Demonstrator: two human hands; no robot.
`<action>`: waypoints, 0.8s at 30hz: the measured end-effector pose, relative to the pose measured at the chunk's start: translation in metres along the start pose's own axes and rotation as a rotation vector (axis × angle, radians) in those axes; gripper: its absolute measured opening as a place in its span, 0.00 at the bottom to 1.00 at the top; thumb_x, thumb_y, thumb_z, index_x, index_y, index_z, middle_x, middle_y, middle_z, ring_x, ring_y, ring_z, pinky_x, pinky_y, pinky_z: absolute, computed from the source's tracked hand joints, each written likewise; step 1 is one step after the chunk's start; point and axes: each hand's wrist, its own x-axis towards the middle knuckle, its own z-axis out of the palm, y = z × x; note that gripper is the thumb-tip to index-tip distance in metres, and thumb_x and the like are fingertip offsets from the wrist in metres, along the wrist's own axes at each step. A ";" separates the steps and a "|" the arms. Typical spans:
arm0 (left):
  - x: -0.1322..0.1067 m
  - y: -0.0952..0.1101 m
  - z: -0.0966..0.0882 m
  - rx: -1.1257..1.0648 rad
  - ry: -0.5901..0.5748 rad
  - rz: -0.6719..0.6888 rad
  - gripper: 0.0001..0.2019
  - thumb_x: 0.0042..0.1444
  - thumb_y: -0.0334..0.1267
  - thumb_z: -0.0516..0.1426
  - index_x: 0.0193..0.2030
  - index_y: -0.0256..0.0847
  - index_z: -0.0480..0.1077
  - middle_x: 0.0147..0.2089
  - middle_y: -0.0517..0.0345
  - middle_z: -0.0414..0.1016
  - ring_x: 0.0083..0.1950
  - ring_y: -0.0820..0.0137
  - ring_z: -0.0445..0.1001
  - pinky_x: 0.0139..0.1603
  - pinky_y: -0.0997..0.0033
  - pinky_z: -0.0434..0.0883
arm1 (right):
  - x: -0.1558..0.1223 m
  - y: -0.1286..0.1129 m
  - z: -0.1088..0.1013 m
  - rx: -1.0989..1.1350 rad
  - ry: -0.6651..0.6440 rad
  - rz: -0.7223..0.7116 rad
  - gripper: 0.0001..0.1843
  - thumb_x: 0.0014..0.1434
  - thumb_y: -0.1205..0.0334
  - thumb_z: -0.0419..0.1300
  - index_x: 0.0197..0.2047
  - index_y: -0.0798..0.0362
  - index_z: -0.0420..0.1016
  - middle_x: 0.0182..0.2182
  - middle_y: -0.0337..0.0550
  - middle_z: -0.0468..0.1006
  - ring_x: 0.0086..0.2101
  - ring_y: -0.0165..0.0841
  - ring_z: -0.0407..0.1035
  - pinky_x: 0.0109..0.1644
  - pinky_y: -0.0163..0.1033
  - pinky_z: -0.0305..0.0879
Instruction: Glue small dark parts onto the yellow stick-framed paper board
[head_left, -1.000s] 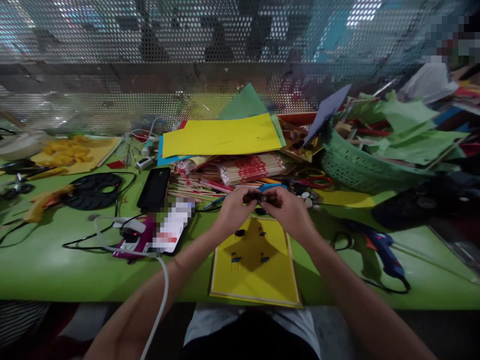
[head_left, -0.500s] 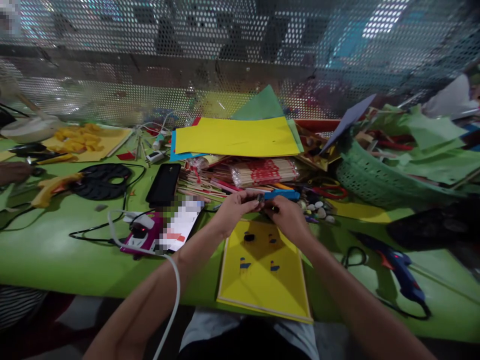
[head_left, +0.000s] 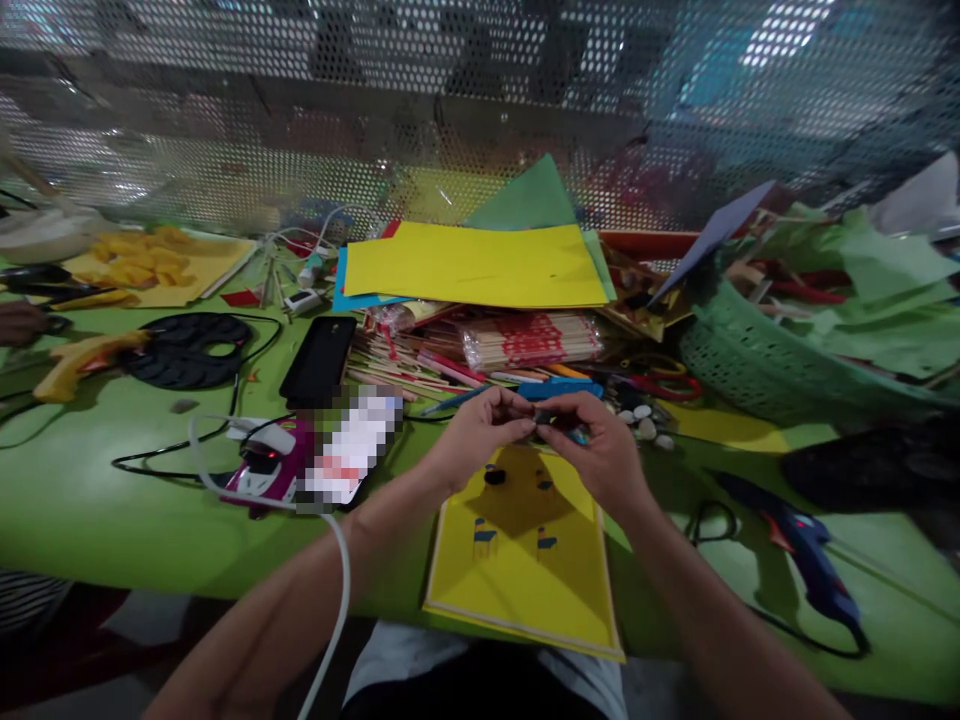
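Observation:
My left hand [head_left: 480,436] and my right hand [head_left: 596,450] meet fingertip to fingertip just above a yellow card [head_left: 525,560] near the table's front edge. Both pinch a small dark piece [head_left: 541,420] between them; I cannot make out what it is. The card carries a dark round bit [head_left: 494,476] and two small blue-and-yellow pieces [head_left: 484,536]. Behind my hands lie a blue tool [head_left: 559,389] and a few white pebbles [head_left: 643,420].
A green table [head_left: 105,500] holds a blue glue gun [head_left: 810,560] at the right, a black phone [head_left: 319,362], a pink charger with white cable [head_left: 262,470], stick bundles [head_left: 525,345], yellow paper sheets [head_left: 472,265], a green basket [head_left: 757,360] and a yellow glue gun [head_left: 75,360]. Another person's hand [head_left: 19,322] shows at far left.
My hands have stayed together over the card, fingers shifting on the small piece; the right hand rose slightly to meet the left. The view has swung a little.

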 end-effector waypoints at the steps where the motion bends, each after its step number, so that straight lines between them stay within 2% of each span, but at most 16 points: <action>1: -0.001 0.001 0.001 0.029 -0.017 -0.013 0.14 0.46 0.37 0.66 0.38 0.36 0.70 0.34 0.61 0.72 0.34 0.76 0.71 0.41 0.73 0.67 | -0.001 -0.001 -0.001 -0.010 0.017 -0.013 0.06 0.57 0.62 0.62 0.40 0.50 0.76 0.36 0.42 0.77 0.36 0.35 0.72 0.40 0.40 0.70; 6: -0.005 0.005 0.007 0.210 -0.135 -0.058 0.15 0.54 0.46 0.60 0.41 0.35 0.72 0.33 0.59 0.71 0.34 0.75 0.69 0.38 0.74 0.65 | -0.008 -0.002 -0.003 -0.053 0.050 0.019 0.05 0.57 0.62 0.63 0.38 0.50 0.75 0.32 0.41 0.78 0.31 0.33 0.72 0.37 0.39 0.70; 8: -0.005 0.005 0.008 0.220 -0.138 -0.043 0.16 0.55 0.47 0.59 0.42 0.35 0.72 0.33 0.59 0.71 0.34 0.75 0.69 0.37 0.74 0.65 | -0.009 -0.003 -0.004 -0.050 0.039 0.033 0.06 0.56 0.62 0.63 0.39 0.50 0.75 0.32 0.41 0.79 0.31 0.33 0.73 0.37 0.39 0.71; 12: -0.007 0.003 0.009 0.213 -0.084 -0.002 0.12 0.54 0.44 0.61 0.37 0.35 0.70 0.32 0.60 0.70 0.31 0.77 0.66 0.35 0.75 0.63 | -0.010 -0.004 -0.004 -0.022 0.000 0.047 0.05 0.56 0.62 0.64 0.38 0.50 0.76 0.32 0.41 0.80 0.31 0.34 0.74 0.37 0.39 0.72; 16: -0.008 0.005 0.009 0.212 -0.083 -0.005 0.10 0.54 0.41 0.60 0.33 0.35 0.69 0.27 0.62 0.68 0.29 0.77 0.66 0.34 0.75 0.63 | -0.010 -0.004 -0.004 0.025 -0.030 0.064 0.05 0.55 0.62 0.65 0.37 0.50 0.76 0.31 0.40 0.81 0.30 0.33 0.74 0.36 0.39 0.72; 24: -0.007 0.006 0.007 0.194 -0.096 -0.030 0.09 0.53 0.40 0.61 0.33 0.34 0.70 0.27 0.60 0.70 0.28 0.77 0.68 0.33 0.76 0.65 | -0.009 -0.002 -0.003 0.151 -0.035 0.122 0.06 0.54 0.61 0.66 0.36 0.52 0.77 0.29 0.41 0.81 0.30 0.33 0.74 0.36 0.39 0.72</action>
